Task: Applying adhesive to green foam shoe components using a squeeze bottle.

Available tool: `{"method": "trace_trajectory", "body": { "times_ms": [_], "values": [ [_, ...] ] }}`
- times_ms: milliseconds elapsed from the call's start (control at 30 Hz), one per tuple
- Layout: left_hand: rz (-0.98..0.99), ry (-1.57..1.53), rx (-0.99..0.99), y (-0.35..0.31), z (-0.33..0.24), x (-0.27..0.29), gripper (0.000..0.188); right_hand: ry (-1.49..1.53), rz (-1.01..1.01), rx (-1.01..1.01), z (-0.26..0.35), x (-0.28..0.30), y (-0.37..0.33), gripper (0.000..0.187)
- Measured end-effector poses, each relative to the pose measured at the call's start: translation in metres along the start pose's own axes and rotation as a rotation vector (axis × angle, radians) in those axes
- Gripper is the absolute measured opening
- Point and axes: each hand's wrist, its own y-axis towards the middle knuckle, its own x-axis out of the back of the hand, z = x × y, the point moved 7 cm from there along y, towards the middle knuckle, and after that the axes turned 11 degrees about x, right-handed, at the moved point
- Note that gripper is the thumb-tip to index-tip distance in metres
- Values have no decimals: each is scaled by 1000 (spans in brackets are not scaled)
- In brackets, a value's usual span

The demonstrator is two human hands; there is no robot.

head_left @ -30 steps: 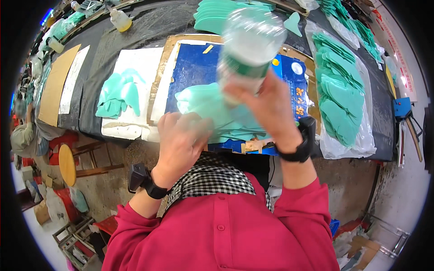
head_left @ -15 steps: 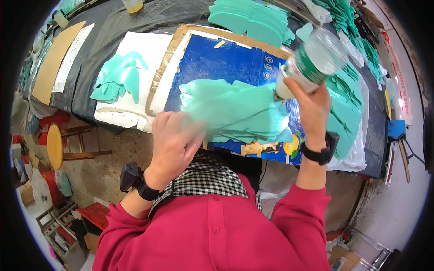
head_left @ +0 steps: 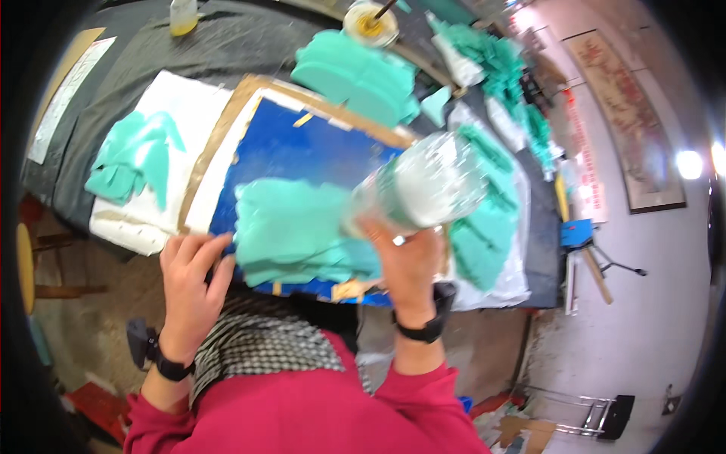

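In my right hand (head_left: 412, 268) is a clear plastic bottle (head_left: 435, 181) with a green label, gripped near its lower-left end and tilted over the right part of a stack of thin mint-green sheets (head_left: 291, 223). Motion blurs the bottle's lower end, so I cannot tell whether it touches the sheets. My left hand (head_left: 193, 272) is just left of the stack, by the near-left edge of a blue board (head_left: 283, 140). Its fingers are loosely bent and a little apart, with nothing seen in them. The stack lies on the blue board.
On a white sheet (head_left: 189, 94) to the left lies a loose pile of green pieces (head_left: 136, 155). Another green stack (head_left: 355, 76) is behind the board, near a pot (head_left: 370, 26) with a stick in it. More green sheets (head_left: 484, 227) lie on plastic at right.
The view has swung to the right. My right hand has brought the bottle leftward over the stack's right side. My left hand has come off the stack's left end to beside it.
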Motion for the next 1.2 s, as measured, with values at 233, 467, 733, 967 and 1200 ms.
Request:
{"method": "trace_trajectory", "body": {
  "times_ms": [233, 467, 733, 967, 1200],
  "values": [
    [34, -173, 45, -2, 0, 0, 19, 130, -56, -81, -4, -5, -6, 34],
    [208, -406, 229, 3, 14, -7, 22, 13, 54, 39, 33, -20, -9, 38],
    [156, -319, 179, 0, 11, -2, 20, 118, 98, 97, 43, -55, -17, 39],
    [149, -240, 135, 4, 14, -9, 18, 178, -8, -169, 4, -21, -9, 50],
    [143, -199, 140, 5, 13, -15, 17, 236, 105, 27, 26, -51, 12, 42]
  ]
}}
